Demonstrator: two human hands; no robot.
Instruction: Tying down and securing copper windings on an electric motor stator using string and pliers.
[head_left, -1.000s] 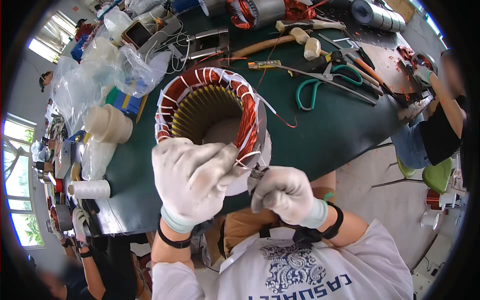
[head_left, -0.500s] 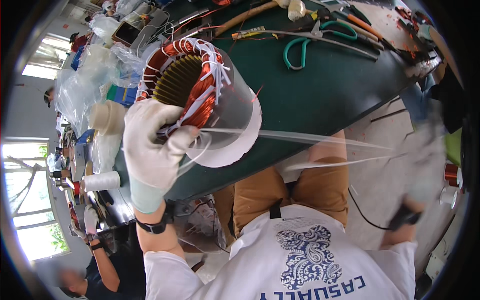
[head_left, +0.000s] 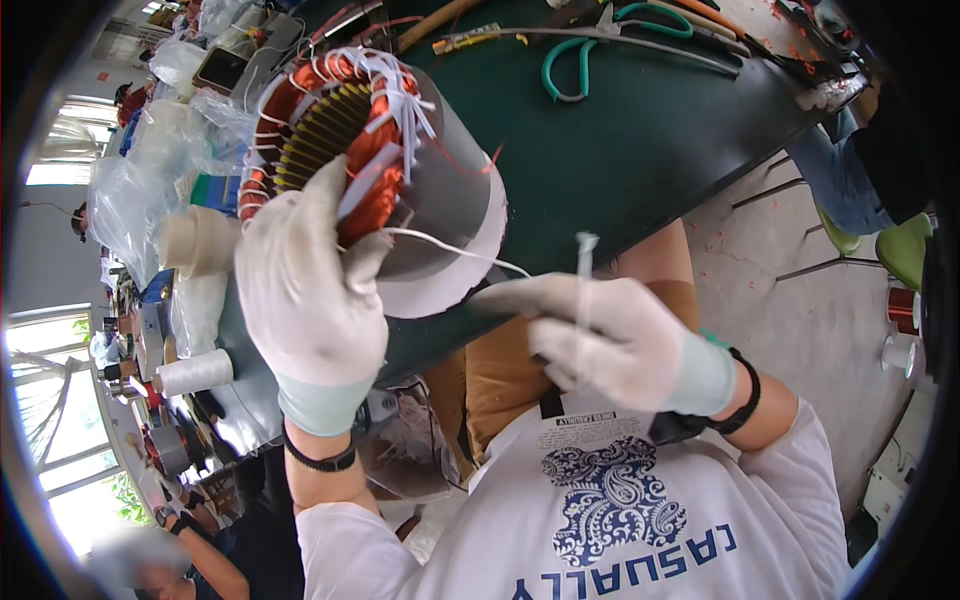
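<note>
A motor stator (head_left: 440, 190) stands on the green tabletop, its copper windings (head_left: 372, 205) laced with white cord round the upper rim. My left hand (head_left: 315, 290), in a white glove, grips the near side of the winding, fingers over the rim into the bore and thumb outside. White lacing cord (head_left: 450, 245) runs from beside that thumb toward my right hand (head_left: 625, 345). The gloved right hand is closed, slightly blurred, in front of the table edge, with cord at its fingers. A blurred pale strand (head_left: 584, 275) crosses it. Grey sheet wraps the stator's side.
Green-handled scissors (head_left: 570, 70) and other tools lie at the back of the table (head_left: 610, 160). Plastic bags (head_left: 140, 200), a cream roll (head_left: 200, 242) and a white thread spool (head_left: 195, 373) crowd the left. Another person works at lower left; a green chair (head_left: 905, 255) stands at right.
My right hand has come in from the far right to near the stator, and the long taut cord loops have shortened. My left thumb and fingers stay at the winding.
</note>
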